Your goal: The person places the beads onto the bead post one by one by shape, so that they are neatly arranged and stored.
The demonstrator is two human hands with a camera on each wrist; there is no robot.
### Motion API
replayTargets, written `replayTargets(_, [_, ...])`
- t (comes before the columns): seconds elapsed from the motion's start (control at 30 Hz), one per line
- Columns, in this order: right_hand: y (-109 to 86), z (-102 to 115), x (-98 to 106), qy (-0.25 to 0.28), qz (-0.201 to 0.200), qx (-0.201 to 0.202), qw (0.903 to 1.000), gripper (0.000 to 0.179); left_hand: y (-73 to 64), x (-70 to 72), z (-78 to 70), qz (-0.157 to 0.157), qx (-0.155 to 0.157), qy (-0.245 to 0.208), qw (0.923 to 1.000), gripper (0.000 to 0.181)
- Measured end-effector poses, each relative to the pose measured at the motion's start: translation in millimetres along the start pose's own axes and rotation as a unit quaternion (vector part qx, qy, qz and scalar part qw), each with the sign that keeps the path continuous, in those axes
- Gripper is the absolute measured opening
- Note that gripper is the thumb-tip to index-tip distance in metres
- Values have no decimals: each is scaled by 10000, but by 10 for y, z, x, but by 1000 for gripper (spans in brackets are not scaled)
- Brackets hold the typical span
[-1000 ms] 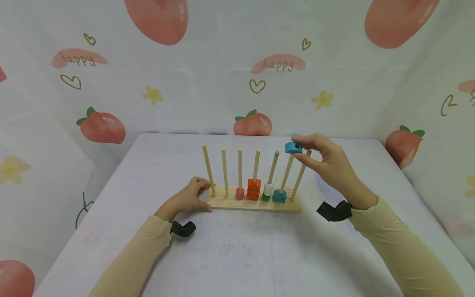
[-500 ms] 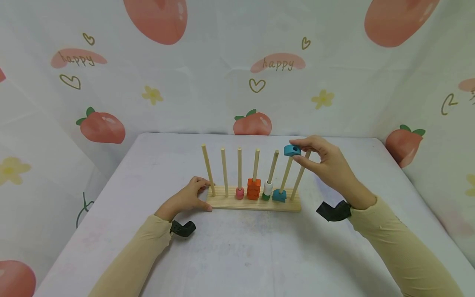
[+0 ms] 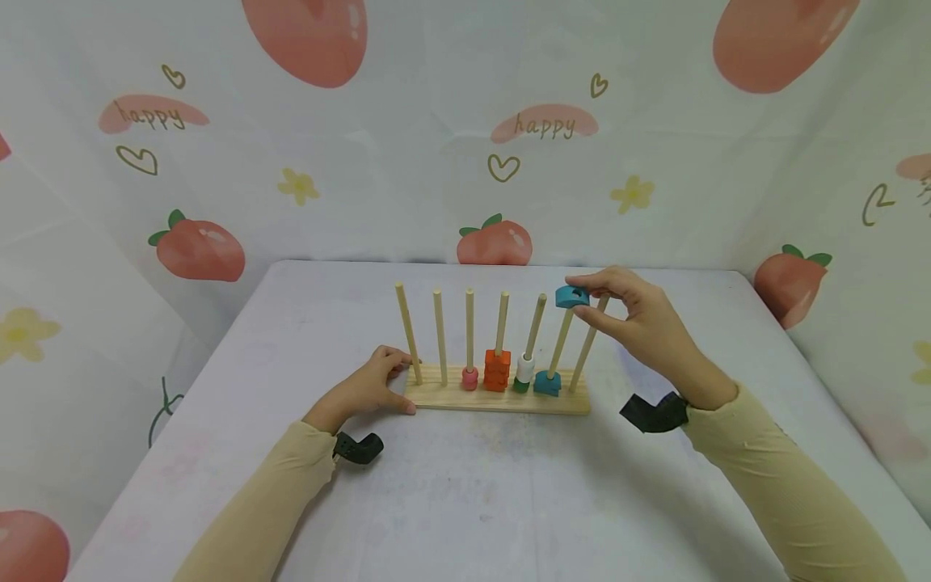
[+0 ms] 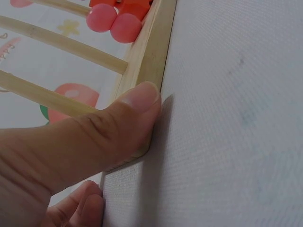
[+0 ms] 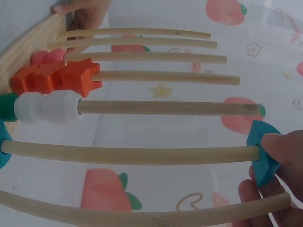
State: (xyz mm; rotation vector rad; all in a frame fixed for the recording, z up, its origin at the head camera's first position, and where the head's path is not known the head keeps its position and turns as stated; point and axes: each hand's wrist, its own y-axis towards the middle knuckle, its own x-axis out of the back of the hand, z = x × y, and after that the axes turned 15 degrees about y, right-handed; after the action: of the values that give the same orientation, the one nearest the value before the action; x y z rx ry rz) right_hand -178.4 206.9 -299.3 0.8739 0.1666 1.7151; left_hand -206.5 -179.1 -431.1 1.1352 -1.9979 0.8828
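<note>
At the top of the second peg from the right, my right hand (image 3: 643, 323) pinches a blue bead (image 3: 570, 297) between thumb and fingers. In the right wrist view the peg's tip meets the middle of this bead (image 5: 263, 153). My left hand (image 3: 372, 384) grips the left end of the wooden peg board (image 3: 502, 402), thumb on the front edge and fingers behind. More blue beads (image 3: 548, 384) sit at the bottom of that same peg. Other pegs carry pink beads (image 3: 470, 378), orange star-shaped beads (image 5: 80, 78), and white beads (image 5: 45, 108) above a green one (image 3: 521, 386).
The board stands on a table with a white cloth (image 3: 465, 501). Behind it hangs a white curtain (image 3: 407, 145) printed with peaches and hearts. The rightmost peg (image 5: 165, 217) runs close by my right fingers. Two bare pegs (image 3: 440, 339) rise at the left end.
My right hand has lowered the blue bead slightly, and a little to the left, onto the peg's tip. The left hand keeps its grip on the board.
</note>
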Motion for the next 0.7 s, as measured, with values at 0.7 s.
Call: replayTargets(0.7, [1, -47, 3, 139, 187, -36, 9997, 41, -1, 10, -7, 40, 40, -105, 9999, 80])
